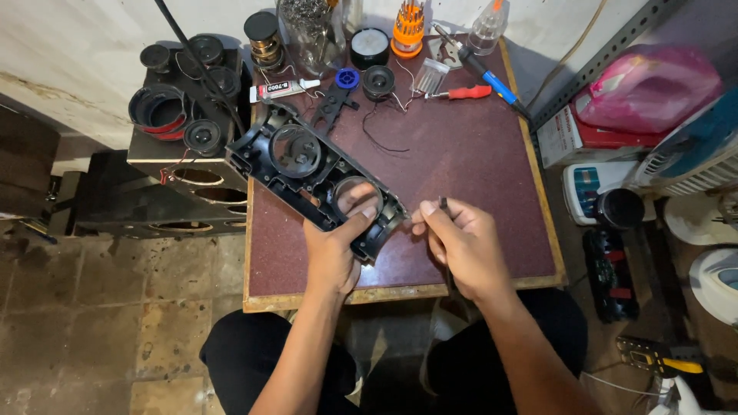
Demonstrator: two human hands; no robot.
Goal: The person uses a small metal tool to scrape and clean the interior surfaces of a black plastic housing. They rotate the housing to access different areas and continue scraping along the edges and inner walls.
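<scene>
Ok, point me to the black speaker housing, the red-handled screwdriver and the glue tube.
black speaker housing (296,157): head view, on the round opening at its far end.
red-handled screwdriver (469,92): head view, on the red handle.
glue tube (284,89): head view, on the middle of the white tube body.

Small square table (461,146), maroon top, pale wooden edging; along the far edge: glue tube (283,89); blue ring (347,78); small black speaker driver (377,81) with thin wires trailing; red-handled screwdriver (461,93); blue-handled soldering iron (480,67); orange stand of screwdriver bits (408,29); round black tin (370,48); clear jar (311,34); near half bare.
</scene>
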